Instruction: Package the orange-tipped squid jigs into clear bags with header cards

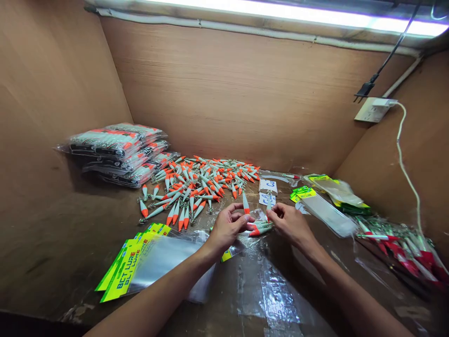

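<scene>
Left forearm (150, 295) and right forearm (336, 281) extend from the near side and converge above the worktable (224, 313). Left hand (228, 227): thumb and fingers pinch one upright lure (246, 203) at its orange end, pale body upward. Right hand (289, 222): thumb and forefinger pinch a second lure (269, 205), likewise near vertical. Several loose lures (261, 230) lie between the hands; the lure pile (199, 185) lies beyond, toward the back panel (231, 98).

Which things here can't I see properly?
In the head view:
Yellow-green packet: partly covered by the left hand.
Lower white card: the lure in the right hand blocks some lettering.
Lure heap: bottom pieces hidden by those above.
Black cord: cut off by the top edge.
</scene>
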Tool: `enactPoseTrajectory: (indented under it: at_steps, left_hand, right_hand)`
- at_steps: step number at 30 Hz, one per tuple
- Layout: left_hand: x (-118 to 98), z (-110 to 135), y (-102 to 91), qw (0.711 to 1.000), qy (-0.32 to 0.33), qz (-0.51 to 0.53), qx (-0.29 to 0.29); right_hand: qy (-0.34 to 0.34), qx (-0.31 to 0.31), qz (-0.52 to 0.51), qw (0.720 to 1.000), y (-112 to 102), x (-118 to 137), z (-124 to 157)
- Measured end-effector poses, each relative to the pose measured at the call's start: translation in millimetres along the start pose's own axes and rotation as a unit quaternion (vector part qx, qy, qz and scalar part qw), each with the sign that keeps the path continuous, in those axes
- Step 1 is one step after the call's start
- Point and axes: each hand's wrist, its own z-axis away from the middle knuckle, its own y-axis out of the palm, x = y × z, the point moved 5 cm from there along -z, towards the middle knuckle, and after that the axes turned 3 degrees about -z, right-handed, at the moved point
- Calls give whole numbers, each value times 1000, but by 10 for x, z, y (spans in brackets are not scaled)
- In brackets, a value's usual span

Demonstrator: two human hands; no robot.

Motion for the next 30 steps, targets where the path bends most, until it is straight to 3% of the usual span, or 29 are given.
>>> enactPoseTrajectory:
  at_steps: [3,6,9,12,15,18,21,24,27,30]
  left_hand:
    - [7,4,-3,1000,-2,-3,-1]
    - [9,5,1,1000,3,-9,8]
    - [14,4,-5,1000,8,-20,10]
    - [30,10,22,998,20,-52,30]
    - [36,36,89,991,43,-115,62]
    - [15,55,126,984,47,-157,74]
    - [-17,39,108,978,15,-193,75]
    - [-79,21,81,970,27,-230,75]
    - [-102,23,85,964,47,-248,88]
    - [-100,39,113,959,59,-259,100]
  right_hand:
    - [13,5,207,978,-107,-73,-6]
    - [-1,-11,250,968,-176,-48,-1]
    - [-83,-55,159,982,-195,122,21]
    - [-141,13,-26,990,-31,290,101]
    - [-137,69,-145,978,171,406,196]
    - [-128,51,-196,971,150,453,136]
    - [-137,-23,-173,975,-290,391,-26]
    - [-122,-120,-57,984,-991,166,9]
    - [-43,-262,45,963,-1674,-307,435]
    - [70,-281,173,941,-2081,-970,1121]
